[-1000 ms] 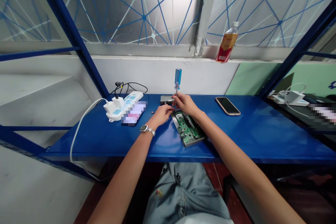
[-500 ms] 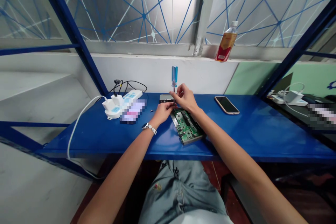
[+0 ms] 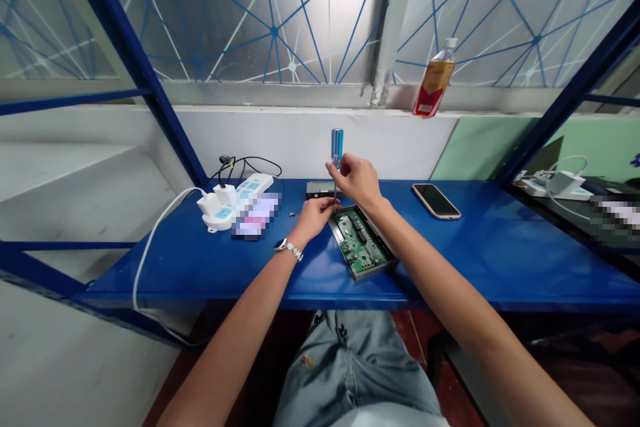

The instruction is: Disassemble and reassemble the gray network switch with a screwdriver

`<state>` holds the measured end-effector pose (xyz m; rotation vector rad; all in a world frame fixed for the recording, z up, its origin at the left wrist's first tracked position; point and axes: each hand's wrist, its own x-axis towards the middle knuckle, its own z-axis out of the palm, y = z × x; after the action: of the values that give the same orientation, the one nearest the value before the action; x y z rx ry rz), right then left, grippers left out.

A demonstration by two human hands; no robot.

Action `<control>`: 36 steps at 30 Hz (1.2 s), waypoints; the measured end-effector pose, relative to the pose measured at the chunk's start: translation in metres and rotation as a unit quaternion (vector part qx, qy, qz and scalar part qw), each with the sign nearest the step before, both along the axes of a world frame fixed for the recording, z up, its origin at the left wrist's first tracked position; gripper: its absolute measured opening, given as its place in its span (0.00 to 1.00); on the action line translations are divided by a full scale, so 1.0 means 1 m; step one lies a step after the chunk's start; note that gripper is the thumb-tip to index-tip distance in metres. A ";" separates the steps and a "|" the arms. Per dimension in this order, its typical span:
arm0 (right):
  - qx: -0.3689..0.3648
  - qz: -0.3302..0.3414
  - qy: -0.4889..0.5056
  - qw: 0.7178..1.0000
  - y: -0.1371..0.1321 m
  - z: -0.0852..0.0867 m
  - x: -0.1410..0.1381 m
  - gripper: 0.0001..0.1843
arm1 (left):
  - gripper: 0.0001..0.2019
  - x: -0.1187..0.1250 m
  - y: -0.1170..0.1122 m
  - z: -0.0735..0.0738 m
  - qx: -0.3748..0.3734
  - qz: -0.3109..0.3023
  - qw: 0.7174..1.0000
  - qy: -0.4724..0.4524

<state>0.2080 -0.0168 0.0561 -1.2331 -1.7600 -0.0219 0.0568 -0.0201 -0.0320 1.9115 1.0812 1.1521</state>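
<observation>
A person's right hand (image 3: pixel 361 181), partly closed, pinches a blue-handled screwdriver (image 3: pixel 337 143) between thumb and fingers where the handle meets the shaft. The left hand (image 3: pixel 316 215), fingers drawn together, meets the lower shaft; whether it grips the steel cannot be told. A watch (image 3: pixel 281 245) and a silver bracelet (image 3: pixel 295 252) circle the left wrist.

The screwdriver stands upright at the far left corner of a green circuit board (image 3: pixel 364 240), which lies in a shallow metal casing (image 3: pixel 341 243) near the front edge of a blue worktop (image 3: pixel 500 253). Just beyond the hands sits a dark box (image 3: pixel 320 188); small metal pieces (image 3: pixel 292 214) lie to the left.

Farther left, a flat device (image 3: pixel 255 217) with a pixelated face rests beside a white power strip (image 3: pixel 255 182). To the right lies a phone (image 3: pixel 436 201); a bottle (image 3: pixel 434 88) stands on the window ledge (image 3: pixel 300 109).
</observation>
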 end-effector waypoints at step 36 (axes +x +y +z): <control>-0.043 0.143 -0.037 0.988 0.001 0.013 0.022 0.18 | 0.15 0.000 0.001 -0.002 0.013 -0.044 0.998 -0.044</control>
<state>0.2299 -0.0155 0.0692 -1.0395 -2.0065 0.1787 0.0567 -0.0194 -0.0335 1.8906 0.9308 1.1935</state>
